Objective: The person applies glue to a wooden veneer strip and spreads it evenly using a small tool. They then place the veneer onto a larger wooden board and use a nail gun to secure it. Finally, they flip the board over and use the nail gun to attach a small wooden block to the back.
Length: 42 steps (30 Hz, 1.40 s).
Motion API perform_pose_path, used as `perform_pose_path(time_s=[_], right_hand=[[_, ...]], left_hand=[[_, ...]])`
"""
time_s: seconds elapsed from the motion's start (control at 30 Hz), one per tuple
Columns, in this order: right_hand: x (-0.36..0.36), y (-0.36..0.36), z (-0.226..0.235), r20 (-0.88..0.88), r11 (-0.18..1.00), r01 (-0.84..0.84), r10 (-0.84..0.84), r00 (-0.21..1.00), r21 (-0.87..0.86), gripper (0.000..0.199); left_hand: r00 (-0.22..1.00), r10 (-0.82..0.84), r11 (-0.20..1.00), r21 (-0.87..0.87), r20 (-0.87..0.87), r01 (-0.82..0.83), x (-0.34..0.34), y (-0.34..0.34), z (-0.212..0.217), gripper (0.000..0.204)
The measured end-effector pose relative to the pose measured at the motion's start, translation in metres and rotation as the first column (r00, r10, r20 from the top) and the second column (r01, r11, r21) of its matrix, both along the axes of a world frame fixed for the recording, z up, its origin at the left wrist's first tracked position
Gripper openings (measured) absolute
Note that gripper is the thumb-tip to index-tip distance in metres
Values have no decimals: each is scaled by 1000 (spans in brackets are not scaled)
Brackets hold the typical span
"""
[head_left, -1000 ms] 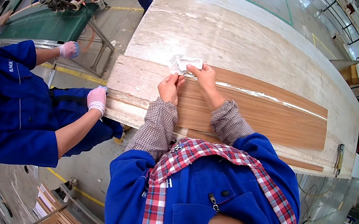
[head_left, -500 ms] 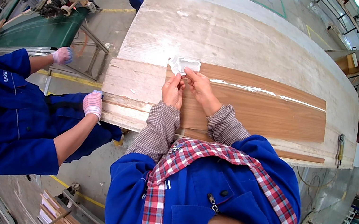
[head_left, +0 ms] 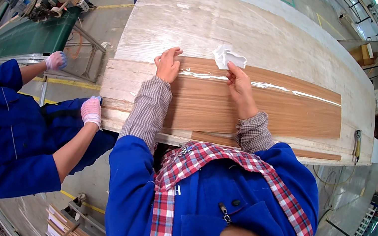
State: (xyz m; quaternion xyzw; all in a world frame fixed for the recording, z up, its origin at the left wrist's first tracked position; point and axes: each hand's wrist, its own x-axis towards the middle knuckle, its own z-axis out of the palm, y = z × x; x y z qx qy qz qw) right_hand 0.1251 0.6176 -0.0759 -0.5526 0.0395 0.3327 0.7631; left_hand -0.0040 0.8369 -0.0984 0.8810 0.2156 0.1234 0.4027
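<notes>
Item: long, flat, brown wood-grained panel, lying on a pale, scuffed worktop; bears a broken white paste-like streak. Left hand: fingers loosely spread at panel's far left corner; contact unclear. Right hand: pinching a crumpled, thin, whitish scrap near panel's far edge. Step, as judged: working the streak with the scrap. Next move probably calls for a firm pinch, panel steady.

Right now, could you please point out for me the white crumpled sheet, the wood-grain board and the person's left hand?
White crumpled sheet (head_left: 224,56): head view, on its pale left part.
Wood-grain board (head_left: 285,107): head view, on its flat upper face.
Left hand (head_left: 168,67): head view, on its back.
</notes>
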Motion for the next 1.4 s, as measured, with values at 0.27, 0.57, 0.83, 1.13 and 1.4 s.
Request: perform_pose_path(time_s=[0.27,0.57,0.83,1.13,1.4], right_hand=[[0,-49,-1,-17,995,94,-93,995,23,15],[0,-54,-3,-66,989,149,-147,987,24,13],[2,-55,-11,-51,988,152,-150,987,26,14],[8,-61,-19,-78,983,185,-183,980,12,13],[5,-64,-4,-91,984,180,-179,980,7,14]], left_hand=[[794,-445,711,375,-414,594,-1,7,-13,78],[693,-604,544,431,-395,720,-2,26,-7,72],[636,-620,415,497,-458,762,-1,31,5,75],[877,-443,857,199,-188,475,-47,36,6,72],[891,-431,869,200,-144,453,-60,35,-20,70]])
